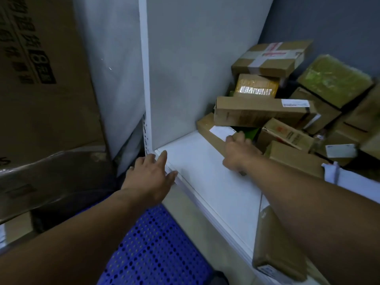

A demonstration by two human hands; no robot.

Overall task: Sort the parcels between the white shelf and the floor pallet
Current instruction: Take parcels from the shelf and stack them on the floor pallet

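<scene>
Head view: one flat cardboard parcel point(206, 126) gripped on the white shelf point(201, 163).
I see my right hand point(238, 153) curl its fingers around that white-labelled carton, which lies at the foot of the heap. My left hand point(151, 177) rests spread-fingered on the smooth shelf corner. I count one yellow taped parcel point(257, 85), one green bubble-wrapped parcel point(335, 79) and one blue perforated plastic pallet point(156, 249) below.
</scene>
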